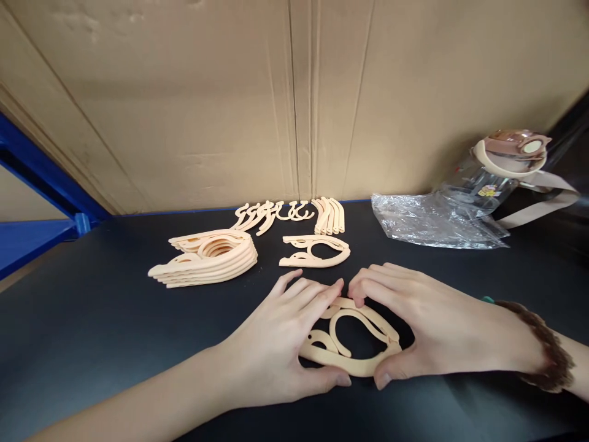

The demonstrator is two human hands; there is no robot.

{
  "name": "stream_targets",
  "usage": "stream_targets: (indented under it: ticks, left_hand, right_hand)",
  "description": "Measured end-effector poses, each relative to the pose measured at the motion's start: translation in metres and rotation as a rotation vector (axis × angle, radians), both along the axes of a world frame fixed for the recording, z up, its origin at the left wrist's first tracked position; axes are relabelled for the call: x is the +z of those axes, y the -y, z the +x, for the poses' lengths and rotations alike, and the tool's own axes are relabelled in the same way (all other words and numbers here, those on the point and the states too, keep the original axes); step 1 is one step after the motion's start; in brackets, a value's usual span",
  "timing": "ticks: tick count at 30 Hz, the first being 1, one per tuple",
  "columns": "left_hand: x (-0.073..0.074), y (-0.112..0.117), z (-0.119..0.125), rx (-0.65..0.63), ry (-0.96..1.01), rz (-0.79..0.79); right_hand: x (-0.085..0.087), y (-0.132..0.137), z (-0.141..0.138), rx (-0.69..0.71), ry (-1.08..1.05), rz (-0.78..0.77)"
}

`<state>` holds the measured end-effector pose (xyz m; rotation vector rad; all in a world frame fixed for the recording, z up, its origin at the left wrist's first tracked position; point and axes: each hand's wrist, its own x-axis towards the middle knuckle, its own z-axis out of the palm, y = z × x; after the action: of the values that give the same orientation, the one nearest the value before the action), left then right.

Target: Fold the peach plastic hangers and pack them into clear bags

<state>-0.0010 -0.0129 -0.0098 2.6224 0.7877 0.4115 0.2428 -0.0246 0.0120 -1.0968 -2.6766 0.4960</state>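
Note:
My left hand [280, 344] and my right hand [432, 319] both grip one folded peach plastic hanger [354, 356] that lies on the black table [92, 344]. Fingers curl over its top edge and both thumbs press its near edge. Another folded hanger [315, 252] lies just beyond my hands. To the left sits a stack of several folded hangers [207, 258]. At the back, against the cardboard, lie loose hook pieces [271, 215] and a row of curved arm pieces [329, 216].
A cardboard wall [294, 98] closes off the back. A crumpled clear plastic bag [432, 221] and a tipped water bottle with a beige lid [506, 166] lie at the right. A blue metal frame [41, 196] runs along the left.

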Motion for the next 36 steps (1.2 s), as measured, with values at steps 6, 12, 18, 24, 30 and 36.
stream_targets:
  ticks: [6,12,18,24,30,36]
  left_hand:
    - [0.003,-0.001,0.000,0.053,0.039,0.143]
    - [0.035,-0.024,-0.004,0.204,-0.142,0.224]
    - [0.059,-0.070,-0.009,0.256,-0.459,0.211]
    - [0.066,-0.092,-0.005,0.233,-0.581,0.080]
    - [0.067,-0.094,-0.004,0.221,-0.588,0.011]
    - [0.064,-0.091,-0.007,0.218,-0.538,0.004]
  right_hand:
    - [0.001,0.003,-0.003,-0.037,0.030,0.049]
    - [0.008,-0.028,-0.004,-0.095,-0.049,0.107]
    - [0.006,-0.080,-0.006,-0.117,-0.098,0.096]
    - [-0.006,-0.097,-0.007,-0.089,-0.127,0.037]
    - [-0.010,-0.097,-0.010,-0.082,-0.176,-0.003]
    - [-0.014,-0.089,-0.006,-0.098,-0.218,-0.028]
